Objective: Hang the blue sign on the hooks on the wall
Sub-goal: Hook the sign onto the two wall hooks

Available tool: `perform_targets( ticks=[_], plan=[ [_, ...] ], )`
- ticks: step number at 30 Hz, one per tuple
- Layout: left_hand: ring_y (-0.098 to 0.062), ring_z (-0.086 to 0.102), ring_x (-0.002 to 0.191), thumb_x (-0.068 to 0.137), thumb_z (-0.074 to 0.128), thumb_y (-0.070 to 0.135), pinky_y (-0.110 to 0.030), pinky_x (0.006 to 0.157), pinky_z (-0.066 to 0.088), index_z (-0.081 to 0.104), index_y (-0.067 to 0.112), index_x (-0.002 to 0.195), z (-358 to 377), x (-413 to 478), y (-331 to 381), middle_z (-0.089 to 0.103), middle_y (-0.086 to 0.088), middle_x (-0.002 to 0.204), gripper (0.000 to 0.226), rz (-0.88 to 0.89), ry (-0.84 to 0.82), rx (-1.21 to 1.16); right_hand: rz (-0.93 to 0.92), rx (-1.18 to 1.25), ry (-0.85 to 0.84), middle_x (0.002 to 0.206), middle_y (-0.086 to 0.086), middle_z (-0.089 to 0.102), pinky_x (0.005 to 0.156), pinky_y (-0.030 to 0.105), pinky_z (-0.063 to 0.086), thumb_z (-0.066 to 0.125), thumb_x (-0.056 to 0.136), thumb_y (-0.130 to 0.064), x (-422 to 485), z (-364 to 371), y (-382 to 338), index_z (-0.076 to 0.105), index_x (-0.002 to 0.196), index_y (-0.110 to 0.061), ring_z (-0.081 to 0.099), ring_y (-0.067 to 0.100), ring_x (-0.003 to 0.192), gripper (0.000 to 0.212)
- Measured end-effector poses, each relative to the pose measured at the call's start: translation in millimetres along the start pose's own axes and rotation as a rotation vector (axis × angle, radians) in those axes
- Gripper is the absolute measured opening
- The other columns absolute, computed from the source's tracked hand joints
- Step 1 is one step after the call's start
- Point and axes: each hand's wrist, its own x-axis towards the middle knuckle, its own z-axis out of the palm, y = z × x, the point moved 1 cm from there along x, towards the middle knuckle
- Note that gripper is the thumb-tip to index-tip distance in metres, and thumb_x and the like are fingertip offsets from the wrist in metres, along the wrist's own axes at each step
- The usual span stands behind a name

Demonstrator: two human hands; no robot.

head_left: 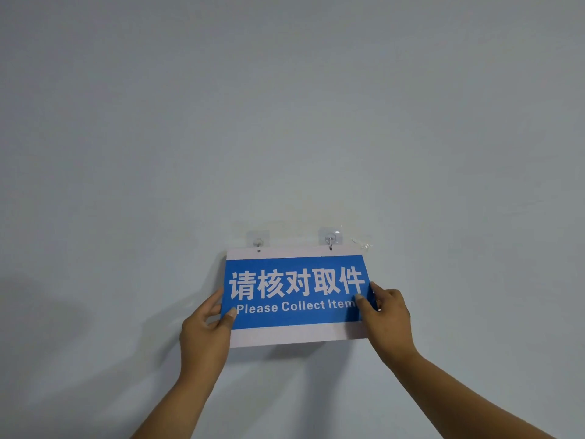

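The blue sign (296,294) with white characters and "Please Collect Item" is held flat against the pale wall. My left hand (207,331) grips its left edge, thumb on the front. My right hand (387,315) pinches its right edge. Two clear adhesive hooks are stuck to the wall just above the sign's top edge: the left hook (258,241) and the right hook (330,239). The small holes in the sign's white top strip sit right under the hooks; the right hook's tip appears to reach into its hole, while the left hole lies just below its hook.
A peeled scrap of clear film (363,242) clings to the wall right of the right hook. The grey-white wall (285,106) fills the rest of the view.
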Motion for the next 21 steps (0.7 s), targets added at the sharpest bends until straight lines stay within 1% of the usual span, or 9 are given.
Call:
perform_targets(
  ticks=[2,6,8,10,13,15,17,19,21],
  plan=[
    [-0.002,0.069,0.081,0.09,0.068,0.01,-0.015,0.058,0.053,0.065,0.023,0.131,-2,4,6,0.073,0.002,0.102,0.043,0.014,0.002,0.025,0.008,-0.004,-0.007,0.113,0.002,0.051,0.081,0.031,0.05,0.061,0.096,-0.033,0,2,-1,0.055,0.135,-0.019,0.057,0.019,0.101,0.042],
    [0.001,0.067,0.076,0.092,0.064,0.009,-0.007,0.05,0.049,0.065,0.021,0.132,-4,20,18,0.07,0.007,0.097,0.041,0.025,0.007,0.108,0.007,-0.011,-0.028,0.111,0.003,0.053,0.084,0.034,0.051,0.061,0.095,-0.034,-1,6,-2,0.058,0.133,-0.02,0.058,0.02,0.099,0.04],
    [0.002,0.064,0.075,0.093,0.064,0.01,-0.006,0.048,0.046,0.065,0.021,0.131,-4,28,21,0.07,0.005,0.099,0.04,0.022,0.0,0.155,0.008,-0.012,-0.035,0.111,0.003,0.054,0.086,0.036,0.052,0.062,0.095,-0.035,-1,7,-2,0.059,0.131,-0.021,0.059,0.022,0.101,0.04],
    [-0.005,0.066,0.079,0.093,0.064,0.011,-0.008,0.052,0.045,0.064,0.021,0.133,-4,33,20,0.072,0.002,0.107,0.041,0.013,-0.015,0.177,0.012,-0.015,-0.039,0.112,0.004,0.054,0.087,0.038,0.052,0.062,0.095,-0.036,-2,7,-4,0.058,0.132,-0.021,0.059,0.023,0.102,0.04],
    [-0.017,0.068,0.089,0.093,0.065,0.012,-0.017,0.059,0.049,0.063,0.02,0.135,-4,38,16,0.073,-0.004,0.117,0.042,-0.021,-0.037,0.168,0.009,-0.018,-0.047,0.112,0.004,0.053,0.084,0.034,0.05,0.062,0.095,-0.034,-2,6,-6,0.057,0.134,-0.019,0.057,0.021,0.1,0.042],
    [-0.017,0.069,0.088,0.093,0.066,0.011,-0.019,0.06,0.05,0.062,0.019,0.135,-3,37,13,0.074,-0.004,0.115,0.043,-0.041,-0.038,0.149,0.007,-0.028,-0.054,0.113,0.004,0.052,0.085,0.035,0.05,0.062,0.095,-0.033,-2,3,-7,0.056,0.137,-0.018,0.056,0.021,0.1,0.045],
    [-0.014,0.069,0.085,0.092,0.066,0.01,-0.019,0.061,0.05,0.062,0.019,0.136,-2,35,9,0.074,-0.001,0.109,0.045,-0.064,-0.035,0.127,0.009,-0.032,-0.054,0.113,0.004,0.052,0.085,0.037,0.051,0.062,0.095,-0.033,-1,0,-7,0.055,0.138,-0.018,0.056,0.02,0.1,0.046],
    [-0.011,0.069,0.082,0.091,0.067,0.009,-0.021,0.062,0.052,0.061,0.018,0.136,-2,32,5,0.074,0.001,0.103,0.046,-0.089,-0.035,0.113,-0.01,-0.04,-0.057,0.111,0.004,0.052,0.084,0.035,0.05,0.062,0.095,-0.032,-1,-3,-7,0.056,0.136,-0.018,0.056,0.02,0.099,0.043],
    [-0.012,0.069,0.082,0.091,0.067,0.008,-0.025,0.068,0.055,0.061,0.017,0.136,-1,28,-1,0.075,-0.001,0.106,0.046,-0.125,-0.039,0.112,-0.027,-0.043,-0.048,0.11,0.004,0.052,0.084,0.036,0.05,0.061,0.096,-0.03,-2,-7,-9,0.056,0.136,-0.018,0.056,0.02,0.1,0.042]
  ],
)
